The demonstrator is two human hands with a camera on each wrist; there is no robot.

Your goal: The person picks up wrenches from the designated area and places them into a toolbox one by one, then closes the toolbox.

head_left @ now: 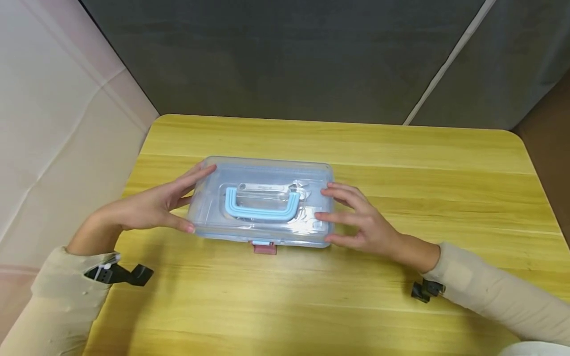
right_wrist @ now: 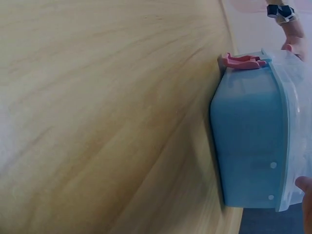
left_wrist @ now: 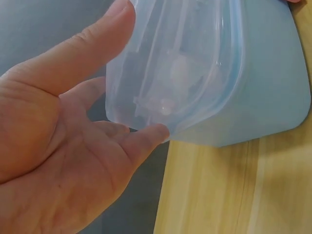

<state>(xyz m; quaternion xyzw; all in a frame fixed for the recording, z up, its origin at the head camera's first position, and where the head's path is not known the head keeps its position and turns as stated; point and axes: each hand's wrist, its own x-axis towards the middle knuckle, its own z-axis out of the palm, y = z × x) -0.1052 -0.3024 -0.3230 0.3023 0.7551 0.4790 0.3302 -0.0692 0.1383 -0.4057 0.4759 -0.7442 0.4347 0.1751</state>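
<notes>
A translucent blue plastic storage box (head_left: 262, 170) with a clear lid sits on the wooden table, its light-blue carrying handle (head_left: 262, 214) folded flat on top. From the middle of its front edge juts a pink latch (head_left: 265, 249). My left hand (head_left: 156, 205) spans the left end, thumb by the front corner and a finger over the back corner of the lid. In the left wrist view its fingertips (left_wrist: 158, 131) are right at the lid's rim. My right hand (head_left: 367, 222) has its fingers spread at the right end, fingertips over the lid.
The yellow wood-grain table (head_left: 285, 301) extends on all sides of the box. A dark grey panel (head_left: 267, 59) stands beyond its far edge, a pale cloth (head_left: 58, 123) on the left. A white rounded object (head_left: 534, 349) shows at the bottom right corner.
</notes>
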